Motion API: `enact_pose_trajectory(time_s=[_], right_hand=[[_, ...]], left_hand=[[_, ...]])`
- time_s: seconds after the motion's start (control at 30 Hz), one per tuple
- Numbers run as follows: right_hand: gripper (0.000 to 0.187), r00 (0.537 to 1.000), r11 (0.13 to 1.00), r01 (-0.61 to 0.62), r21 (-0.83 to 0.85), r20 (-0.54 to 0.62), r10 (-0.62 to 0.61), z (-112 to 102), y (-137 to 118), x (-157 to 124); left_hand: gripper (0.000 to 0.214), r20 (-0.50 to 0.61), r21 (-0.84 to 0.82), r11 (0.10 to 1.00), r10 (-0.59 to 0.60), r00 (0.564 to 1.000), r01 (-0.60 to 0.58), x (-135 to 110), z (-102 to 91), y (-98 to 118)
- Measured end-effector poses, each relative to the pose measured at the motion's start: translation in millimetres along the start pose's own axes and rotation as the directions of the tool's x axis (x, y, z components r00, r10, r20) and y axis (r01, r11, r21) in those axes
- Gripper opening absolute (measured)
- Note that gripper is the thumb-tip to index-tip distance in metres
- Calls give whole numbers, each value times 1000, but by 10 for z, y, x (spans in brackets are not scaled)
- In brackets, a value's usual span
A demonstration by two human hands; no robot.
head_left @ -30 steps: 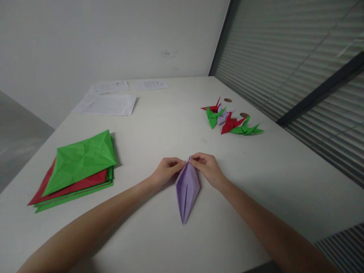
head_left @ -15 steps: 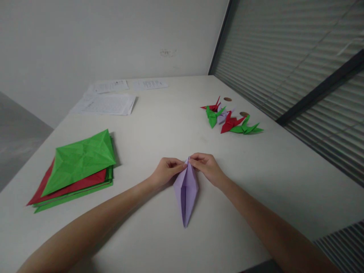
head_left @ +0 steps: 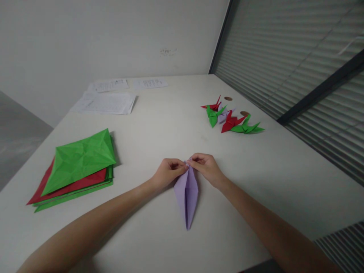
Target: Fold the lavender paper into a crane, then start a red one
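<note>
A purple folded origami paper (head_left: 186, 193), long and diamond-shaped with a slit down its middle, lies on the white table with its narrow end towards me. At its far tip my left hand (head_left: 170, 171) pinches the left side between thumb and fingers. My right hand (head_left: 207, 168) grips the same tip from the right, its thumb close to the left one. The fingers partly cover the far point of the paper.
On the left lies a stack of creased green and red paper sheets (head_left: 83, 161). Several folded paper cranes in red, green and purple, including a red crane (head_left: 231, 122), rest at the back right. Printed papers (head_left: 108, 103) lie at the far left. Window blinds (head_left: 284, 57) border the right side.
The purple paper's near point has swung slightly to the right. My right thumb has shifted a little left and down over the far tip; both hands still hold it.
</note>
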State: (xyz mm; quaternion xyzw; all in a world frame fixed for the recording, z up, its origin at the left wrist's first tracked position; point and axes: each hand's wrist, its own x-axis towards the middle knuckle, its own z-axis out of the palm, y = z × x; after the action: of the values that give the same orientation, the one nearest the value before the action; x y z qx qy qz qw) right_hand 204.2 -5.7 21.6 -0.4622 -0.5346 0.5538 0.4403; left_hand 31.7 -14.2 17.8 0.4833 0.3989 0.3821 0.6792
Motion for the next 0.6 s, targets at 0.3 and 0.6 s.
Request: enact_pose_trajectory(time_s=[0.3,0.6], right_hand=[[23,998,1000,17,14,52,-17,34,-24,-16],[23,997,997,61,-52,56,-58,21,-5,-9]], left_hand=[[45,-5,101,995,26,1000,-25,4,3,-22],[48,-12,113,993,21,1000,-19,7,-4,-10]])
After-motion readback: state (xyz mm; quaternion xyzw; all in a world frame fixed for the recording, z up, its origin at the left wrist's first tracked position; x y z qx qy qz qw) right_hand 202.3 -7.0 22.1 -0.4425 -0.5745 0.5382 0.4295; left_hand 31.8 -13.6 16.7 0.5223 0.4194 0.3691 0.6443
